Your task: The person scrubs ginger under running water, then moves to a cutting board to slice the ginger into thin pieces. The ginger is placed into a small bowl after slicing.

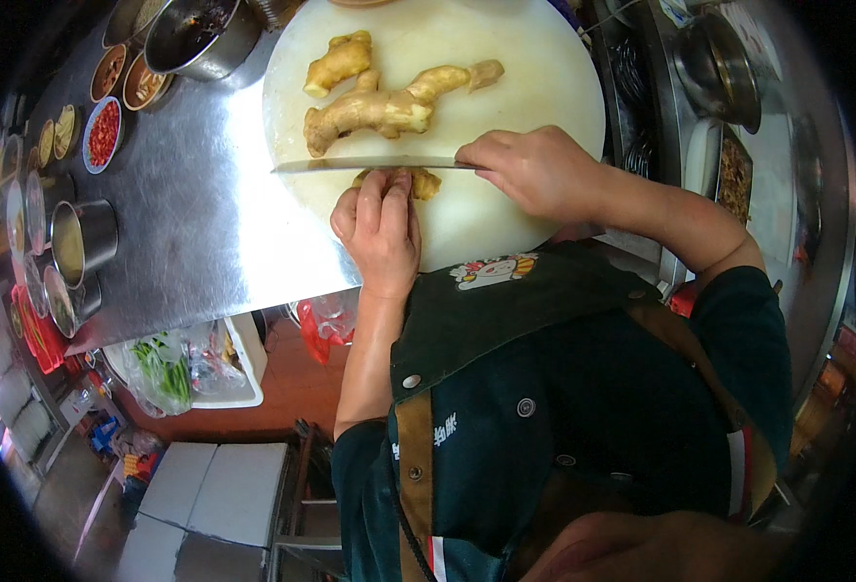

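My right hand [526, 171] is closed on the handle end of a wide-bladed kitchen knife [369, 164], whose blade spans the round white cutting board [500, 225] from right to left. Just below the blade, my left hand [380, 214] presses a piece of ginger root [425, 184] onto the board with bent fingers; part of that piece is hidden under them. Beyond the knife lie a large branched ginger root [377, 110] and a smaller ginger piece [339, 63]. The hidden handle is inside my right fist.
The board rests on a steel counter [180, 196]. To the left stand a bowl of chopped red chili [103, 134], a deep steel pot [202, 40] and several small containers. On the right are a metal bowl [719, 69] and a tray of brown shredded food [733, 174].
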{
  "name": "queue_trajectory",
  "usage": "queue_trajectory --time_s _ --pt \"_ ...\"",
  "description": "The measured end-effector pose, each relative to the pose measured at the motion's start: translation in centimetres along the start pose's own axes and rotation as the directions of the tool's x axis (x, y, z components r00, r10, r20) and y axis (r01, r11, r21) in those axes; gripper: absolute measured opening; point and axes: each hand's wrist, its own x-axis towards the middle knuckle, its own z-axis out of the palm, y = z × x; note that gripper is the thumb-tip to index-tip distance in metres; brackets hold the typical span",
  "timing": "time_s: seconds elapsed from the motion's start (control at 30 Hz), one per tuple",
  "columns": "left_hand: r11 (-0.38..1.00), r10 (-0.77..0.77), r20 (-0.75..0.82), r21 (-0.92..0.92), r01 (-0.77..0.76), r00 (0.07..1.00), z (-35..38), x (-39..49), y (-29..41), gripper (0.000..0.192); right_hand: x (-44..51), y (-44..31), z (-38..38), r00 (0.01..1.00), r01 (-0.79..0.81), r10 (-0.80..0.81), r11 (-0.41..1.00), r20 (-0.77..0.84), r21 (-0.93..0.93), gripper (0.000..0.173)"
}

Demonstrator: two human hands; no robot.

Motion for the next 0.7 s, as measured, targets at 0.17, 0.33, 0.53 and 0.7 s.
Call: queue_trajectory --time_s 0.17,0.33,0.53,0.7 --pt "1.000 0.008 -0.020 0.004 -0.008 1.000 0.6 -0.4 -0.4 0.025 0.1 -0.4 -0.2 0.995 0.077 -0.072 0.994 0.063 -0.081 0.018" --pt "1.000 0.000 0.015 -0.024 0.000 1.000 0.7 -0.4 -0.6 0.029 0.8 -0.6 -2.0 0.988 0.093 -0.069 0.981 0.139 -0.172 0.017" --pt "0.998 -0.027 0.003 -0.061 0.027 1.000 0.9 -0.1 -0.5 0.028 0.9 -1.0 -4.5 0.947 0.043 0.038 0.968 0.318 -0.245 0.016" --pt "0.998 -0.017 -0.007 -0.068 0.017 1.000 0.9 0.0 -0.5 0.026 4.3 -1.2 0.3 0.984 0.062 -0.034 0.986 0.176 -0.156 0.015"
